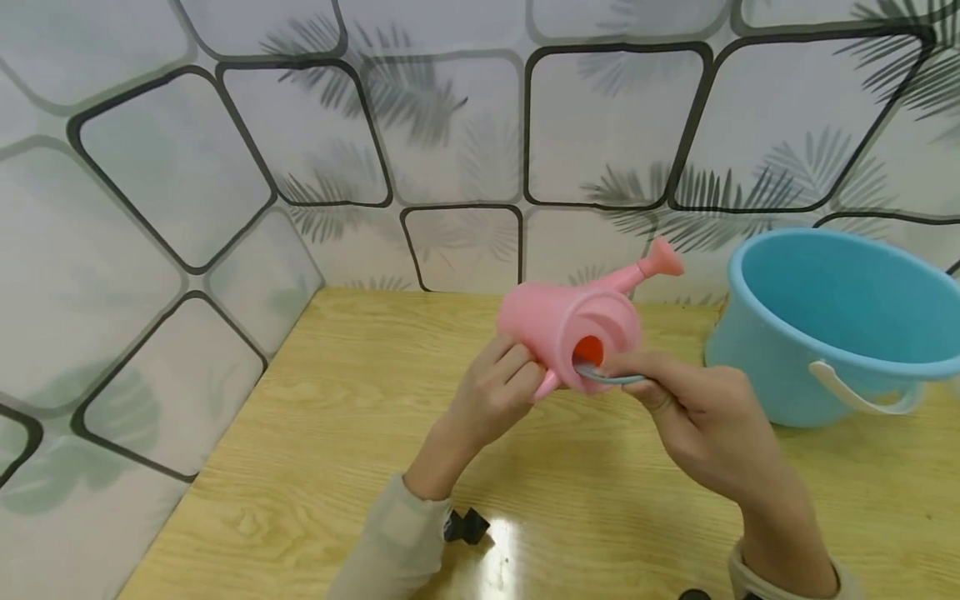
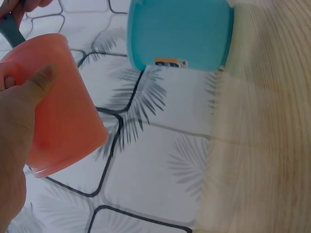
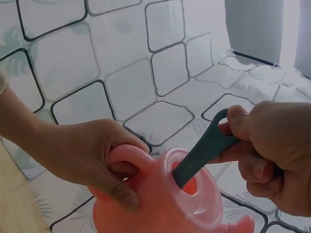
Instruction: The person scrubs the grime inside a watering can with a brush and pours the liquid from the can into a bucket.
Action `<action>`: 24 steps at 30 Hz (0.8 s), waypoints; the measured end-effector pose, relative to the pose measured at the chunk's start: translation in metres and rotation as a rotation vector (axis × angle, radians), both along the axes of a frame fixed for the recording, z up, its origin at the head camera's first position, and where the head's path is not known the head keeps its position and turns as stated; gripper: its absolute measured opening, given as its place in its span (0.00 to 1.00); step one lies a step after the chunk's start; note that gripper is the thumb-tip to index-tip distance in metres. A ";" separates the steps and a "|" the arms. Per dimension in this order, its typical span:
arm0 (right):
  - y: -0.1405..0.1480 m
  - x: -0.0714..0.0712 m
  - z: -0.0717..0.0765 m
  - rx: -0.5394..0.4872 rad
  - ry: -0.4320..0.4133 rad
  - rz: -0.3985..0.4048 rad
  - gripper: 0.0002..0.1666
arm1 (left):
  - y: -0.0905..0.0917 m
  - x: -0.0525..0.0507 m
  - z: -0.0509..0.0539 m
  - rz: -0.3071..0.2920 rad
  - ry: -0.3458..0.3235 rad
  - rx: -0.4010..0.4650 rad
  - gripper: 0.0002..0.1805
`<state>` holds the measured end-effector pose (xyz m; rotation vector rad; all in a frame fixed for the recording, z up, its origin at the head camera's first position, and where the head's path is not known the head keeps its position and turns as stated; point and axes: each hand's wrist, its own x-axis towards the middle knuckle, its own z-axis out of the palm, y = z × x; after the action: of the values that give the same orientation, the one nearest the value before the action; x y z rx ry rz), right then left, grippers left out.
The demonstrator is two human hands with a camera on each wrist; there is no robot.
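A pink watering can [image 1: 536,321] is held tilted above the table, its top opening facing me and its spout pointing up to the right. My left hand [image 1: 498,392] grips the can's handle, with the thumb against the body in the left wrist view. My right hand [image 1: 701,417] pinches the looped end of a grey-blue tool handle [image 3: 204,148]. The tool's other end goes into the can's round opening [image 1: 588,348], so its head is mostly hidden and I cannot tell its kind.
A light blue bucket [image 1: 772,350] with a white handle [image 1: 862,396] stands on the wooden table [image 1: 337,433] at the right. Patterned white covering [image 1: 465,167] rises behind the table and along its left. A small black object [image 1: 471,527] is beside the left sleeve.
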<state>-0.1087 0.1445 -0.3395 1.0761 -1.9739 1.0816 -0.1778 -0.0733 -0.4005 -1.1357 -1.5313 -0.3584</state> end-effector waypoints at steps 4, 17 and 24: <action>-0.002 -0.002 0.001 -0.002 0.001 0.038 0.19 | 0.002 0.002 0.002 -0.022 0.014 -0.003 0.22; -0.003 -0.003 -0.001 -0.032 0.031 0.060 0.21 | 0.005 0.001 0.001 -0.060 -0.038 0.020 0.20; 0.001 -0.002 0.002 -0.032 0.067 0.039 0.21 | 0.005 0.003 0.005 -0.053 -0.059 0.013 0.21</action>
<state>-0.1108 0.1450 -0.3375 1.1238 -1.8844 1.0807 -0.1746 -0.0682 -0.3954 -1.1668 -1.5501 -0.4404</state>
